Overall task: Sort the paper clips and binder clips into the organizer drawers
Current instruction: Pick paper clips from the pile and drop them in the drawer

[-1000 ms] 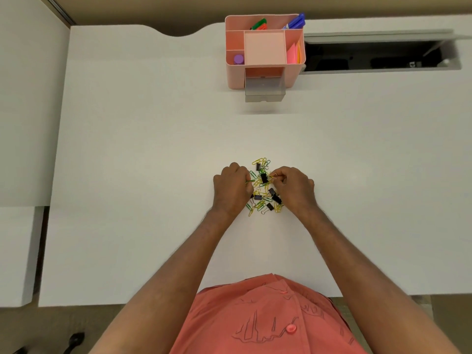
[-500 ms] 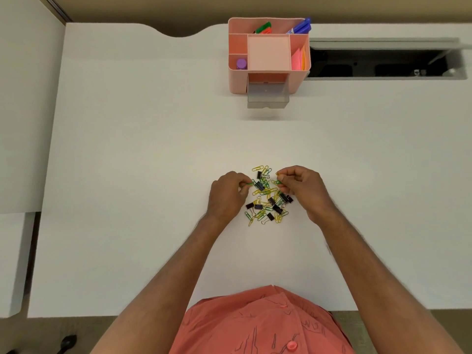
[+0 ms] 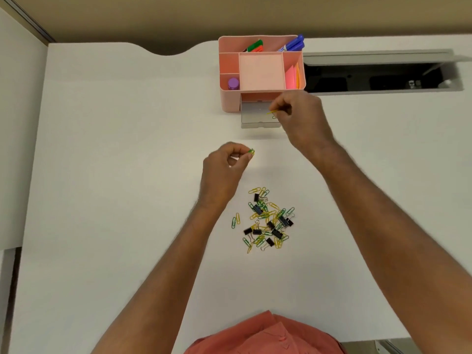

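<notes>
A pink organizer (image 3: pixel 229 100) stands at the desk's far edge with its clear drawer (image 3: pixel 255 116) pulled out toward me. My right hand (image 3: pixel 298 118) hovers at the drawer's right side, pinching a yellow paper clip (image 3: pixel 271 112) over it. My left hand (image 3: pixel 227 162) is raised between the drawer and the pile, fingers closed on green and yellow paper clips (image 3: pixel 251 151). The pile (image 3: pixel 268 221) of green and yellow paper clips mixed with black binder clips lies on the white desk nearer me. Two paper clips (image 3: pixel 235 221) lie just left of the pile.
The organizer's top compartments hold markers (image 3: pixel 293 44), a purple-capped item (image 3: pixel 233 83) and pink and orange sticky notes (image 3: pixel 293 76). An open cable slot (image 3: pixel 378 77) runs along the desk's back edge to the organizer's right. White desk (image 3: pixel 115 175) surface spreads left and right.
Both hands lifted off the pile with paper clips. The right hand moved far forward to the open drawer. The left hand rose partway toward it.
</notes>
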Demonstrator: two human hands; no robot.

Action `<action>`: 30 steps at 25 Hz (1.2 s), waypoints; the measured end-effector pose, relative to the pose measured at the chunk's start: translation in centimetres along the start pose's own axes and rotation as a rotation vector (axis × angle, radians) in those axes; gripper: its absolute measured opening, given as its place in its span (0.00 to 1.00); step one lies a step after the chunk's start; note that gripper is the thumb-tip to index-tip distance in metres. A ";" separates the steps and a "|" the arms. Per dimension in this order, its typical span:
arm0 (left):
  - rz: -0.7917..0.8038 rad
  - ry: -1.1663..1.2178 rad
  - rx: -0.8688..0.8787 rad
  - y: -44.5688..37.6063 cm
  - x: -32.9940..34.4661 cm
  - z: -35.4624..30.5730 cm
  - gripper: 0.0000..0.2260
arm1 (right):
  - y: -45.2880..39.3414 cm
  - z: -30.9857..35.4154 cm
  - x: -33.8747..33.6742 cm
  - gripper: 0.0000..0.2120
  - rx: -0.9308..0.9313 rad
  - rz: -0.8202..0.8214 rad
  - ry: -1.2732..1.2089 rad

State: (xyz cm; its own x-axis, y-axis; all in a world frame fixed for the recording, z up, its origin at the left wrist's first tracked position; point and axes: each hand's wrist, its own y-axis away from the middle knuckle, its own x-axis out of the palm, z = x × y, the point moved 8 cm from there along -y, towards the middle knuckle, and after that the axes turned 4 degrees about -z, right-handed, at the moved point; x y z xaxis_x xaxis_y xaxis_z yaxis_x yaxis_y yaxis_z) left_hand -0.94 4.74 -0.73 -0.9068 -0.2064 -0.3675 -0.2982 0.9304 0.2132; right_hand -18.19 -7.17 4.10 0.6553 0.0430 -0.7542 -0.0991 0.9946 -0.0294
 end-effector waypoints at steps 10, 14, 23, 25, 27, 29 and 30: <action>-0.107 -0.434 0.299 -9.3 1.6 -6.6 0.04 | -2.6 -0.3 3.0 0.11 -0.173 0.125 0.247; -0.079 -0.755 0.447 -11.3 4.2 -6.9 0.06 | -1.0 -0.6 0.8 0.09 -0.172 -0.007 0.146; -0.154 -0.715 0.539 -8.5 3.6 -6.4 0.07 | 8.2 -3.8 -0.9 0.08 -0.032 -0.181 -0.098; -0.113 -0.622 0.473 -5.5 3.0 -4.0 0.07 | 10.5 -5.6 0.9 0.08 0.071 -0.075 -0.098; -0.025 -0.571 0.354 -2.0 2.8 -0.1 0.07 | 13.1 -7.2 3.0 0.07 0.114 0.072 -0.022; 0.067 -0.569 0.224 1.6 2.6 3.9 0.07 | 15.5 -7.9 4.4 0.07 0.109 0.198 0.119; 0.096 -0.580 0.176 3.3 2.4 5.5 0.08 | 16.5 -8.1 5.0 0.08 0.103 0.245 0.183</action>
State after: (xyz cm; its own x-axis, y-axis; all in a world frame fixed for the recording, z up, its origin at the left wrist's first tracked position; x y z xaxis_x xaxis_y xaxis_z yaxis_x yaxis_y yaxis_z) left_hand -2.48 8.96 -5.89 -0.6026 0.0329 -0.7973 -0.1245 0.9830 0.1347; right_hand -22.60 8.69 -5.46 0.4746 0.2736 -0.8366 -0.1547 0.9616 0.2267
